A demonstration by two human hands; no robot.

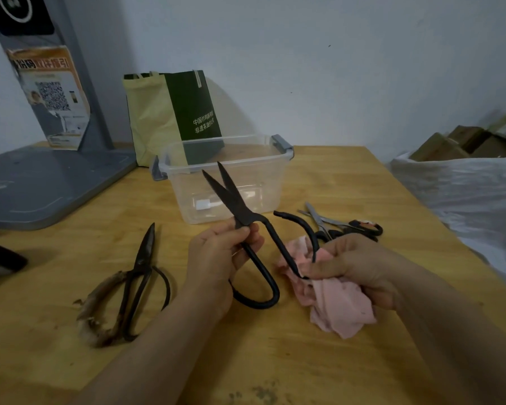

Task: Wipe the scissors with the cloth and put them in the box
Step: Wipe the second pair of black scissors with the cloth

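Now, from the head view, the left hand (222,252) is clamped on the black scissors (246,217) at mid-frame, blades parted over the near rim of the clear box (278,176). The right hand (360,267) is closed around the pink cloth (336,305) and one handle loop. Old scissors (140,276) lie at lower left; bare table (275,361) stretches along the bottom edge.

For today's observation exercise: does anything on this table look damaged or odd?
Yes. The old scissors lying at the table's left have handles wrapped in frayed, ragged brownish material, unlike the clean black scissors in the hands.
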